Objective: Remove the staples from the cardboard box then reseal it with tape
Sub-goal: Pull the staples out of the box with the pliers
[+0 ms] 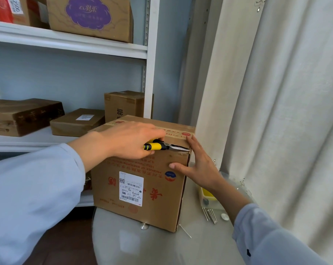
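Observation:
A brown cardboard box [142, 190] with red print and a white label stands on a round glass table [162, 245]. My left hand [127, 140] grips yellow-and-black pliers [158, 146], whose jaws point right at the box's top front edge near its right corner. My right hand [198, 165] rests flat against that corner, fingers straight, thumb on the front face. Several pulled staples [210, 215] lie on the table to the right of the box. One more staple [185, 231] lies by the box's lower right corner.
White shelves [70, 43] behind hold several cardboard boxes [78, 121] and a dark wooden box [22, 115]. A cream curtain [276, 111] hangs on the right. A clear container with yellow contents [206, 196] sits on the table behind my right wrist.

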{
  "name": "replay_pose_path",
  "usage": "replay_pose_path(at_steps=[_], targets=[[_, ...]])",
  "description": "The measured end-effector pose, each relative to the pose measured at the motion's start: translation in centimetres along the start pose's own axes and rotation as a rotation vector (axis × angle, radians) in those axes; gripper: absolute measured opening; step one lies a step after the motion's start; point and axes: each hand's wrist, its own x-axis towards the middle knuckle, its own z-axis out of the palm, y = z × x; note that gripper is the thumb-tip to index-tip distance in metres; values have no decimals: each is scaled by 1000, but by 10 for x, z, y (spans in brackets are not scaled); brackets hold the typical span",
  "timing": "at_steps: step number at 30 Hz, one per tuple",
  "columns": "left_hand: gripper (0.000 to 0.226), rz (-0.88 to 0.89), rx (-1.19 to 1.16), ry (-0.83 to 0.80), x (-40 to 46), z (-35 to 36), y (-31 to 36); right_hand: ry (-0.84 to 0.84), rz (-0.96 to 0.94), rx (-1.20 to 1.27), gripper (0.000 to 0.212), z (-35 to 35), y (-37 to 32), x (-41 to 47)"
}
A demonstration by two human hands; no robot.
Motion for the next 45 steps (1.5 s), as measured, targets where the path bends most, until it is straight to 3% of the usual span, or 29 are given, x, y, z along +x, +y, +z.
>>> replay_pose_path(at_steps=[8, 22, 33, 45], targets=[[16, -27, 12, -15, -7, -2, 5, 26, -14, 14, 95, 2, 1, 0], [17, -30, 71, -11, -4, -7, 6, 25, -24, 57, 101, 5, 5, 1], [23, -335, 51, 263, -27, 38, 62, 51, -47, 71, 94, 9, 9, 4], [20, -247, 106, 75, -16, 3, 35, 51, -43, 85, 94, 11, 12, 6]])
